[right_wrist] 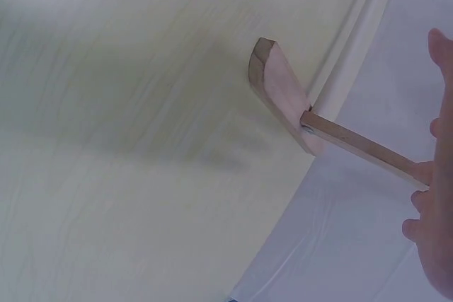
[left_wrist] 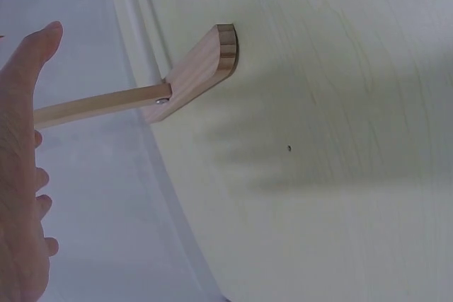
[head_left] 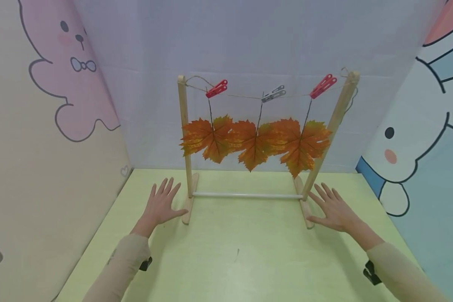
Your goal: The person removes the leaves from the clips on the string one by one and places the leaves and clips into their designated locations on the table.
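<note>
A wooden rack (head_left: 186,138) stands on the table with a twine line (head_left: 243,97) tied between its posts. Three orange maple-like leaves hang from it by their stems: a left leaf (head_left: 213,142), a middle leaf (head_left: 254,147) and a right leaf (head_left: 301,147). A red clothespin (head_left: 217,89), a grey clothespin (head_left: 273,94) and another red clothespin (head_left: 323,86) clip them. My left hand (head_left: 161,204) hovers beside the rack's left foot (left_wrist: 195,72), fingers spread, holding nothing. Near the right foot (right_wrist: 279,93) my right hand (head_left: 334,210) is likewise spread and holds nothing.
A white rod (head_left: 247,195) joins the rack's feet low down. The pale yellow table (head_left: 226,260) meets a white cloth backdrop (head_left: 249,37) behind. Side panels with a pink bear (head_left: 75,92) and a white rabbit (head_left: 407,151) flank the table.
</note>
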The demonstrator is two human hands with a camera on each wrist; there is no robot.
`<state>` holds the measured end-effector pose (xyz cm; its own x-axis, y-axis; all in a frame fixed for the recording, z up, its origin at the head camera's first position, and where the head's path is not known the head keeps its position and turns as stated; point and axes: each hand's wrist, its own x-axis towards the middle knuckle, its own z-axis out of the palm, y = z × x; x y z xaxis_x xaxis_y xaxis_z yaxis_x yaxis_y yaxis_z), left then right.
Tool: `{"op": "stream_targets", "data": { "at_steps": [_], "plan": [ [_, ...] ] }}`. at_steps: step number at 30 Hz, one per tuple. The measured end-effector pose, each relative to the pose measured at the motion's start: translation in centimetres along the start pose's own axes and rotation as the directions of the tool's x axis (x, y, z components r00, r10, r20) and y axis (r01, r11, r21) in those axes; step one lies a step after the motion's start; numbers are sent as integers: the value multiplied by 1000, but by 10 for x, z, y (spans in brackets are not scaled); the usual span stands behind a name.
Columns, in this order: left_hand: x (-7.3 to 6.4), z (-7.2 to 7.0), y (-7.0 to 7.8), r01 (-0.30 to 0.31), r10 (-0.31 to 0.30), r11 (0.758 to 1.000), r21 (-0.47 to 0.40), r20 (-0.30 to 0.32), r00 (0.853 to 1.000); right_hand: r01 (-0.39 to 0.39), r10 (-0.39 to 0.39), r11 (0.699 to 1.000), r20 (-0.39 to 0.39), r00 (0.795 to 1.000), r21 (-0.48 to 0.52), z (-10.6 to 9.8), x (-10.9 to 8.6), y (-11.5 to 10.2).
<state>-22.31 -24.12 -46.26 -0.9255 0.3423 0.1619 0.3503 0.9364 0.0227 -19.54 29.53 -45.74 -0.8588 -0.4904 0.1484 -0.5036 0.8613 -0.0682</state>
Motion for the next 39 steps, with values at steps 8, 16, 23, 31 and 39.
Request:
{"op": "stream_targets", "data": {
  "at_steps": [8,16,23,31,39],
  "plan": [
    [7,-9,5,-41,41,999,5,-20,999,45,-45,999,-11,999,-10,-8,8,-4],
    [15,-21,11,-79,78,997,-14,-51,996,73,-73,997,6,997,19,-17,15,-11],
    [21,-30,15,-100,98,995,-27,-74,992,99,-100,995,18,995,17,-26,21,-16],
    [28,-36,20,-208,188,977,-51,-258,948,147,-147,989,-11,989,5,-34,28,-24],
    [38,-45,30,-287,246,956,-65,-362,899,226,-225,974,-69,972,1,-40,36,-33]
  ]
}}
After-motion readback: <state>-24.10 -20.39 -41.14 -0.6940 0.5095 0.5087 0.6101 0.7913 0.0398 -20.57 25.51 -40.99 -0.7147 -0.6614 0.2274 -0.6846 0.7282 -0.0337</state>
